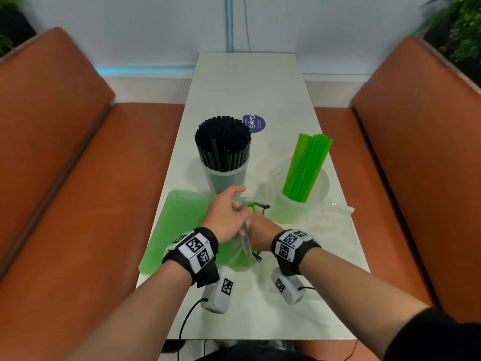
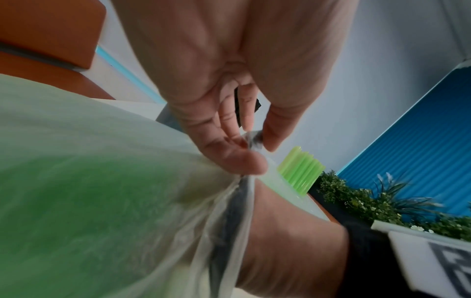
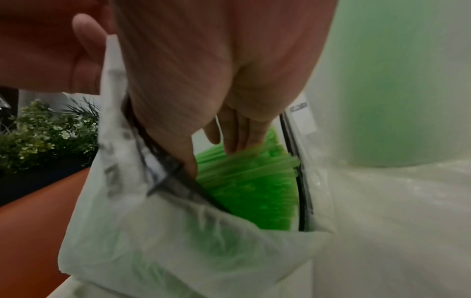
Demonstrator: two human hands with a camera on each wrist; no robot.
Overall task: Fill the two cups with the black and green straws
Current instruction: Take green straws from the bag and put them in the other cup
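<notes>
A clear cup [image 1: 226,175] packed with black straws [image 1: 222,142] stands mid-table. To its right, a second clear cup [image 1: 299,207] holds a leaning bunch of green straws [image 1: 305,168], also seen as green straws [image 2: 302,171] in the left wrist view. A thin plastic bag [image 1: 182,225] of green straws lies in front of the black cup. My left hand [image 1: 240,204] pinches the bag's mouth between thumb and fingers [image 2: 270,137], holding it up. My right hand [image 1: 260,226] reaches into the bag [image 3: 178,242]. Its straight fingers [image 3: 244,139] touch the green straws [image 3: 249,185] inside.
An empty crumpled clear bag [image 1: 330,212] lies by the green cup near the table's right edge. A purple sticker [image 1: 256,123] sits behind the black straws. Orange benches [image 1: 78,178] flank the narrow white table [image 1: 247,82]. Plants [image 1: 463,29] stand behind the right bench.
</notes>
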